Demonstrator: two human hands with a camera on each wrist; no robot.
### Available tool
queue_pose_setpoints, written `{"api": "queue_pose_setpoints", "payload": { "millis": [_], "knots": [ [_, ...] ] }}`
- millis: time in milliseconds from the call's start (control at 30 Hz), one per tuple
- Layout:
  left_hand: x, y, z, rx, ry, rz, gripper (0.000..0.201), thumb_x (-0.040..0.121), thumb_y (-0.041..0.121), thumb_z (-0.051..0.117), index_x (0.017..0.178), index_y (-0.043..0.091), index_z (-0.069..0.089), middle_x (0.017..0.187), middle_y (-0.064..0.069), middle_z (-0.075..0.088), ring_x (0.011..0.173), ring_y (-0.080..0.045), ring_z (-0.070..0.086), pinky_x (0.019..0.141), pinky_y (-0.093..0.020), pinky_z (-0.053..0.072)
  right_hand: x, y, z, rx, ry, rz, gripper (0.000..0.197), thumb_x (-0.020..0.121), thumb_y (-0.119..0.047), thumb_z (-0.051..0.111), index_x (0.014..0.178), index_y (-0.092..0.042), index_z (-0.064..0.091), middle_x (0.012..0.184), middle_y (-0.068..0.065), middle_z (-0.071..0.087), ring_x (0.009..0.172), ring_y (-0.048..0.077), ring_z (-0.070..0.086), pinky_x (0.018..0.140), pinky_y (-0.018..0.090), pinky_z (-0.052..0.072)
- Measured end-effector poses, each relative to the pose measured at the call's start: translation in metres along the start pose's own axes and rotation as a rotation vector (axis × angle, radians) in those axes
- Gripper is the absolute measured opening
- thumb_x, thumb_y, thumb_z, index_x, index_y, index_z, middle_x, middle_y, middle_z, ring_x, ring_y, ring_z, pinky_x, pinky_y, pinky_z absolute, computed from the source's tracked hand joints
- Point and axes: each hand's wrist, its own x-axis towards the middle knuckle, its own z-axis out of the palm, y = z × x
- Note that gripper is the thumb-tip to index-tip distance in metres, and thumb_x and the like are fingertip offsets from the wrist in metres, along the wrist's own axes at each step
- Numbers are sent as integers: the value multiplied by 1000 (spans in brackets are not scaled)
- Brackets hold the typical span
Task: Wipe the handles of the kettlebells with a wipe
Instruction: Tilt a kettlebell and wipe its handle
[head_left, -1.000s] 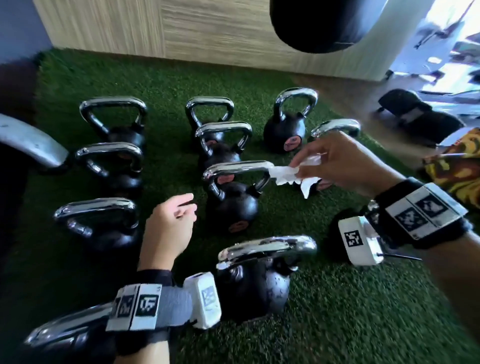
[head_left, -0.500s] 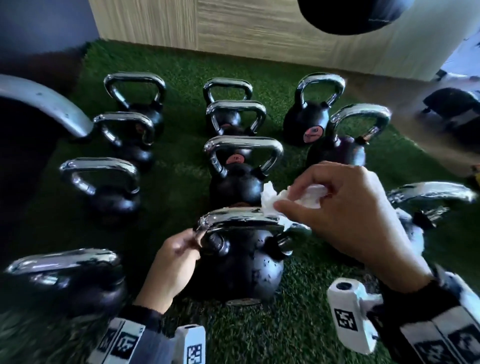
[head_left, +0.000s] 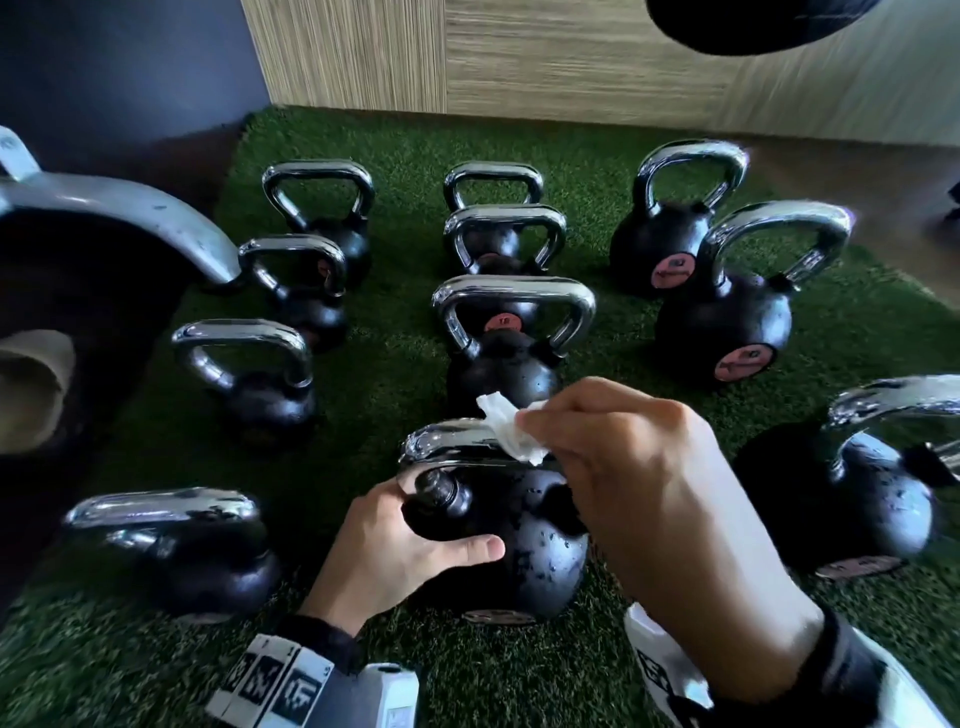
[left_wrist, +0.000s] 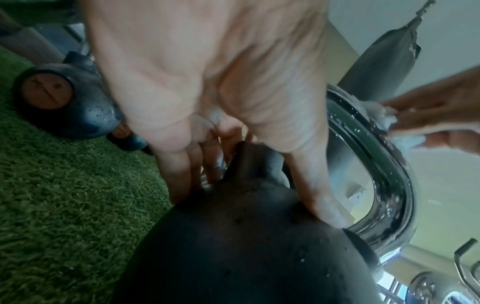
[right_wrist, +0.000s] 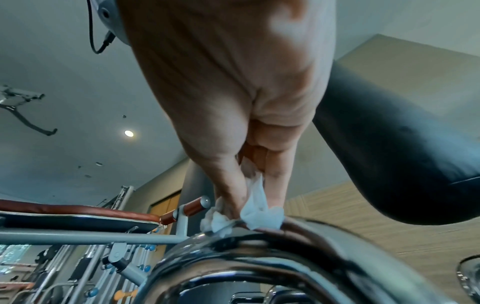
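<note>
A black kettlebell (head_left: 524, 566) with a chrome handle (head_left: 447, 441) stands on the green turf in front of me. My right hand (head_left: 618, 467) pinches a crumpled white wipe (head_left: 511, 431) and holds it against the top of that handle; the right wrist view shows the wipe (right_wrist: 249, 214) on the chrome handle (right_wrist: 298, 242). My left hand (head_left: 410, 551) grips the kettlebell where the handle's left leg meets the body, thumb across the front. In the left wrist view the left hand's fingers (left_wrist: 187, 170) curl round the black body (left_wrist: 246, 246).
Several more chrome-handled kettlebells stand in rows on the turf (head_left: 395, 338), one close at my left (head_left: 202, 561) and one at my right (head_left: 872, 499). A large dark weight (head_left: 78, 291) fills the left edge. A black punching bag (head_left: 753, 26) hangs overhead.
My right hand brought the wipe from a farther kettlebell's handle back to the nearest one. My left hand went from hovering to gripping this kettlebell's shoulder. My view shifted closer.
</note>
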Motion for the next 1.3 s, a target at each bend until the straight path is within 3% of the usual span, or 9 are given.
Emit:
{"api": "queue_pose_setpoints", "payload": {
  "millis": [100,333,467,567,767,900,1000,1200,1300],
  "knots": [
    [1,4,0,-19,-11,1,48,54,47,98,82,65,64,90,46,65,90,24,60,73,6,39,-10,12,-15,9,81,66,33,78,7,78,92,-23,81,88,-9,73,68,9,71,58,35,60],
    [3,-5,3,-25,-1,-52,50,49,57,95,87,48,64,95,47,64,92,24,59,74,5,41,-19,9,-7,-34,139,54,41,69,15,78,94,-17,82,92,-7,76,74,10,73,63,29,61],
    [2,-8,4,-26,-6,-68,60,48,65,92,97,50,61,101,49,61,98,27,56,75,6,39,-38,40,-10,6,262,232,20,81,0,80,93,-16,82,84,-10,75,72,1,66,69,2,47],
    [-1,-10,6,-23,13,-46,71,49,68,91,111,50,61,105,44,65,100,24,58,77,6,40,-46,43,-2,1,311,263,15,86,-5,78,95,-15,82,86,-11,75,71,-4,65,71,-2,43],
    [0,-8,7,5,26,-95,74,49,67,91,114,41,67,105,29,72,101,15,62,86,-4,44,-61,60,11,385,339,622,21,84,-8,79,91,-28,80,77,-9,78,68,3,73,65,22,58],
    [-4,-1,9,21,65,-205,61,49,63,92,99,33,72,92,19,73,87,10,62,66,-6,42,-67,77,30,1144,346,909,26,79,1,73,105,1,75,96,22,77,79,25,75,75,30,63],
    [-9,6,10,91,62,-243,62,49,73,86,88,28,70,79,13,70,75,5,61,53,-8,38,-73,79,49,1174,254,942,24,83,1,71,106,-1,76,101,26,76,85,27,71,84,35,58],
    [-37,27,9,576,50,-226,66,78,81,63,71,15,70,61,3,67,59,-12,64,55,-28,50,-86,79,40,967,219,952,16,81,-2,77,95,-8,79,89,14,79,81,22,73,86,36,54],
    [-47,39,8,317,-91,-95,48,91,65,59,76,22,75,70,14,75,64,-2,71,68,-30,59,-91,69,16,882,63,878,18,78,-4,80,96,-8,79,86,12,80,84,26,76,89,34,56]
  ]
}}
